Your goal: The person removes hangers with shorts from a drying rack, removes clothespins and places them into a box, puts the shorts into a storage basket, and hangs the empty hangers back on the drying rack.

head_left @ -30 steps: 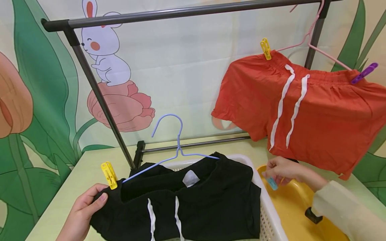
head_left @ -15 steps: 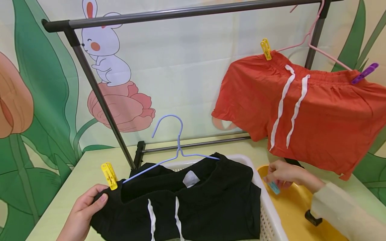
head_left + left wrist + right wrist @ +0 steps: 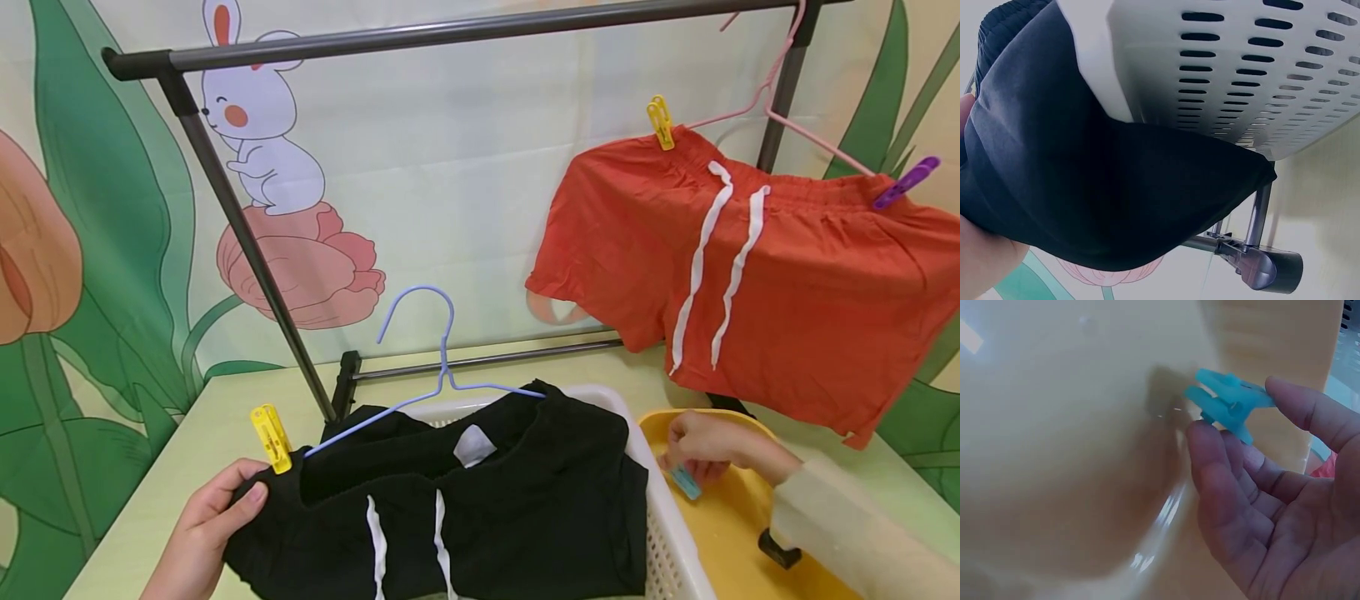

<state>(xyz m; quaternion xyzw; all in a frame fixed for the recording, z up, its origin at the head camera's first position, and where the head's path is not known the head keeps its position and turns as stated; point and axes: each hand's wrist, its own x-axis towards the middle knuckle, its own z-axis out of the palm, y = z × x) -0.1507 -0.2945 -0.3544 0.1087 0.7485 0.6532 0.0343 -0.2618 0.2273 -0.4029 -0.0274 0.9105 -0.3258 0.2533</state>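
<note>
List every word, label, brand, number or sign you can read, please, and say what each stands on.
No text can be read in any view.
Pale patch inside the black shorts: no writing can be made out.
Yellow clip on them: marks too small to read.
Teal clip: dark mark, too blurred to read.

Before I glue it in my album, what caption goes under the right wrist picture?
A right hand pinches a turquoise clothespin over a yellow basin.
</note>
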